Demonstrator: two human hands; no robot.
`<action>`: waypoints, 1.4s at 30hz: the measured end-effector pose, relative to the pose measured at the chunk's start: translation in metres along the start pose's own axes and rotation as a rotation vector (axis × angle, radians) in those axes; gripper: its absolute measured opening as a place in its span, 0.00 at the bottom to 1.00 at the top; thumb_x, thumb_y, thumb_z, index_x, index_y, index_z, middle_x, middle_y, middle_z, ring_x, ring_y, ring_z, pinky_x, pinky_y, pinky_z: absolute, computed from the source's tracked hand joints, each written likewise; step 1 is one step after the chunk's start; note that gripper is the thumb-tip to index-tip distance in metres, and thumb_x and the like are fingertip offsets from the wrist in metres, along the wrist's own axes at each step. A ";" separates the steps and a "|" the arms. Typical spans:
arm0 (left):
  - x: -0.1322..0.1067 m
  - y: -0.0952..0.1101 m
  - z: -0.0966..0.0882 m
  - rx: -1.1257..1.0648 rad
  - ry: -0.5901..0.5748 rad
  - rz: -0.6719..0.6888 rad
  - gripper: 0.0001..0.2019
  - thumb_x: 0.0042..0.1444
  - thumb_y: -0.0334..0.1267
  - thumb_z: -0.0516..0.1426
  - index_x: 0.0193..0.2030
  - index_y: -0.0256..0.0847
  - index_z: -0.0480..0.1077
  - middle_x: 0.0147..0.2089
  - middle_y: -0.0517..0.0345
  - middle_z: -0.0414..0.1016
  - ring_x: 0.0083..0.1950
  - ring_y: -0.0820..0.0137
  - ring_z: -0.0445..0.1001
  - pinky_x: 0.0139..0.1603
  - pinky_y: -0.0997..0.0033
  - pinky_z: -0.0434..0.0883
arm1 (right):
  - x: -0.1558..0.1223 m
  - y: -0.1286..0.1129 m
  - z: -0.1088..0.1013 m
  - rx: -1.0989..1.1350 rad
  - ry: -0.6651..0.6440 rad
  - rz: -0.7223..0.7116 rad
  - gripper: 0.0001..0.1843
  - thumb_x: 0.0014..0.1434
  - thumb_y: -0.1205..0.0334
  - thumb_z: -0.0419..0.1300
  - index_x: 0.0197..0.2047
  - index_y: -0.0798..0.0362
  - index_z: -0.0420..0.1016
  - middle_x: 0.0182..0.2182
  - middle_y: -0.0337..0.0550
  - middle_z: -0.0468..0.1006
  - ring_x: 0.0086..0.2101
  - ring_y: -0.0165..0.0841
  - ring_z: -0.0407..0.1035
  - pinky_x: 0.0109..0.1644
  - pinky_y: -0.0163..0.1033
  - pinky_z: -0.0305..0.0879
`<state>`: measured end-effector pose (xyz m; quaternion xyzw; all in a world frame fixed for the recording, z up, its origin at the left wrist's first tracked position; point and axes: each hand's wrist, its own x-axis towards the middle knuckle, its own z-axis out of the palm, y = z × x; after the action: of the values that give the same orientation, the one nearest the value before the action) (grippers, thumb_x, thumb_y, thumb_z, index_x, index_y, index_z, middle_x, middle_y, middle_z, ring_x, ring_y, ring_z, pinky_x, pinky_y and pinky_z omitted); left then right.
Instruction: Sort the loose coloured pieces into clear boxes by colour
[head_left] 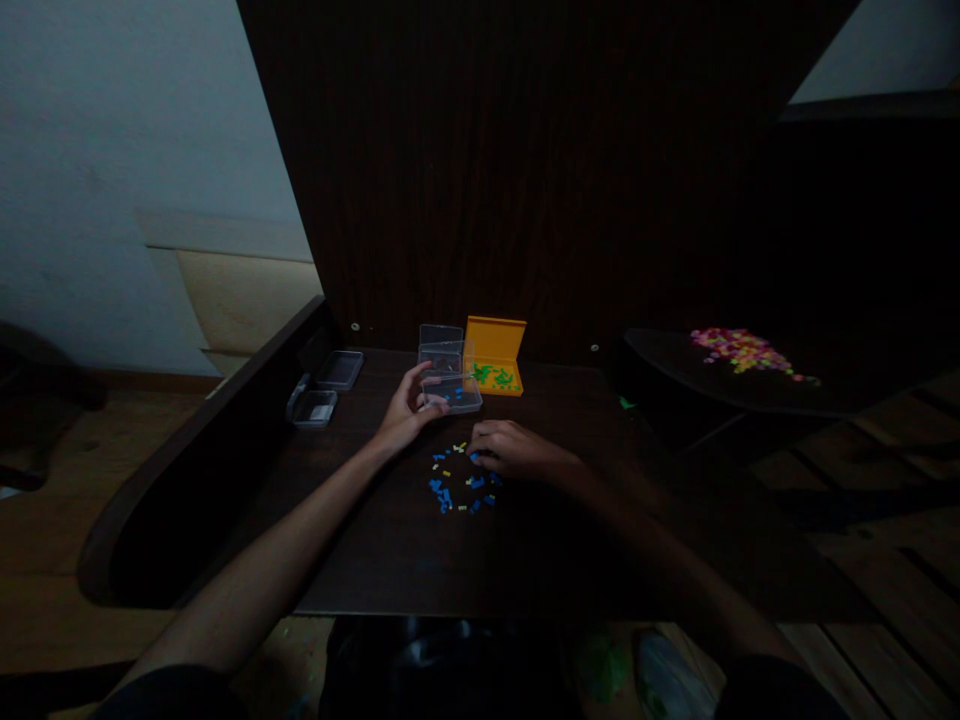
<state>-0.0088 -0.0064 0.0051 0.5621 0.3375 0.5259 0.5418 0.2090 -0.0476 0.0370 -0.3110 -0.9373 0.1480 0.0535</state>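
Observation:
My left hand [409,405] grips the left end of a clear plastic box [469,404], thumb and fingers around its edge. A few small blue pieces lie inside that box. My right hand [510,447] is closed over the far right of a loose scatter of small blue and pale yellow pieces [445,496] on the dark table. Its fingertips are pinched at a blue piece [474,457], mostly hidden by the fingers. Just behind the clear box, an orange box [496,342] stands with its lid up and small green pieces [491,376] in it.
Another clear box [441,345] stands behind the held one. To the left are an open clear case [313,408] and a clear tray [342,370]. A raised wooden side [217,450] borders the table. Colourful small pieces [742,350] are heaped on a dark surface at right.

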 end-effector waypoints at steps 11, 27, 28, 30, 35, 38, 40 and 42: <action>0.000 0.002 0.002 -0.029 0.015 -0.010 0.40 0.40 0.34 0.68 0.61 0.44 0.57 0.54 0.50 0.67 0.38 0.74 0.75 0.43 0.67 0.75 | 0.004 0.007 0.015 -0.036 0.034 0.016 0.10 0.60 0.72 0.60 0.45 0.57 0.75 0.42 0.48 0.72 0.44 0.36 0.66 0.49 0.39 0.64; 0.000 -0.002 0.000 -0.005 -0.011 -0.005 0.41 0.41 0.35 0.68 0.62 0.45 0.57 0.55 0.50 0.67 0.39 0.73 0.75 0.45 0.66 0.75 | -0.002 0.003 0.007 0.115 0.104 0.030 0.08 0.61 0.74 0.55 0.42 0.56 0.71 0.41 0.47 0.72 0.42 0.34 0.65 0.48 0.40 0.64; 0.000 -0.002 0.000 -0.008 -0.010 -0.008 0.41 0.40 0.34 0.68 0.62 0.45 0.57 0.55 0.50 0.67 0.39 0.74 0.75 0.45 0.66 0.75 | -0.002 0.002 0.002 0.142 0.124 0.027 0.08 0.61 0.74 0.55 0.42 0.56 0.71 0.41 0.47 0.72 0.42 0.34 0.66 0.48 0.39 0.64; 0.000 -0.002 0.000 -0.013 -0.010 -0.011 0.41 0.40 0.34 0.68 0.62 0.45 0.57 0.55 0.50 0.67 0.39 0.74 0.75 0.46 0.66 0.75 | -0.003 -0.001 -0.008 0.186 0.177 0.025 0.07 0.62 0.73 0.55 0.42 0.55 0.71 0.40 0.45 0.73 0.41 0.33 0.66 0.47 0.38 0.64; -0.002 -0.002 0.001 -0.018 -0.067 -0.012 0.41 0.41 0.35 0.69 0.63 0.46 0.58 0.56 0.48 0.67 0.40 0.72 0.75 0.44 0.65 0.75 | 0.002 0.003 -0.030 0.184 0.326 0.079 0.06 0.61 0.71 0.57 0.41 0.54 0.71 0.37 0.42 0.73 0.38 0.31 0.67 0.45 0.37 0.64; -0.005 -0.001 0.005 -0.046 -0.129 -0.030 0.42 0.41 0.34 0.69 0.63 0.47 0.58 0.57 0.48 0.66 0.41 0.72 0.75 0.45 0.66 0.75 | 0.006 0.012 -0.032 0.139 0.367 0.115 0.06 0.61 0.71 0.58 0.41 0.55 0.72 0.38 0.43 0.74 0.38 0.32 0.67 0.45 0.39 0.64; -0.008 0.000 0.008 -0.063 -0.169 -0.041 0.42 0.41 0.34 0.69 0.63 0.47 0.57 0.57 0.49 0.65 0.41 0.73 0.75 0.46 0.66 0.75 | 0.008 0.017 -0.030 0.110 0.369 0.136 0.05 0.61 0.71 0.58 0.41 0.56 0.73 0.38 0.44 0.75 0.39 0.33 0.68 0.46 0.40 0.64; -0.010 0.000 0.010 -0.068 -0.198 -0.055 0.41 0.42 0.33 0.69 0.63 0.48 0.57 0.57 0.49 0.65 0.41 0.73 0.74 0.46 0.65 0.74 | 0.009 0.022 -0.026 0.091 0.368 0.149 0.06 0.62 0.71 0.57 0.42 0.56 0.73 0.39 0.46 0.76 0.41 0.34 0.69 0.48 0.42 0.64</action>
<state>-0.0009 -0.0181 0.0041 0.5832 0.2795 0.4639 0.6055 0.2190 -0.0189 0.0545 -0.3985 -0.8784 0.1344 0.2269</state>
